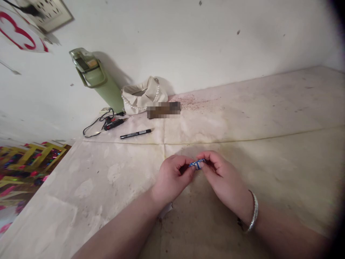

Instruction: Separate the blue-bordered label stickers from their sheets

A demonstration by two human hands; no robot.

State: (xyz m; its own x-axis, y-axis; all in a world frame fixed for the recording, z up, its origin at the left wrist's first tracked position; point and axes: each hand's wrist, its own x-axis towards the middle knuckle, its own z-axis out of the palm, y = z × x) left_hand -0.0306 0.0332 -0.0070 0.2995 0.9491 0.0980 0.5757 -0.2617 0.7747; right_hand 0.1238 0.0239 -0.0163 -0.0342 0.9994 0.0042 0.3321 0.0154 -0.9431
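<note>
Between my two hands is a small blue-and-white wrapped piece [198, 164], perhaps a sweet, though its kind is not clear. My left hand [174, 176] pinches its left end between thumb and fingers. At the other end, my right hand [222, 176] grips it the same way, the thumb lying on the near side. Both hands are held over the middle of the table, and the fingertips hide the ends of the piece. A silver bracelet [254, 212] circles my right wrist. Partly behind my left forearm lies a white scrap [165, 210].
A black marker [135, 134] lies beyond my hands on the stained table [269, 108]. Behind it are a corded black glue gun [113, 124], a green bottle [104, 86], a cream bag [145, 95] and a blurred-out brown item [164, 110]. Colourful goods [29, 165] stand past the left edge.
</note>
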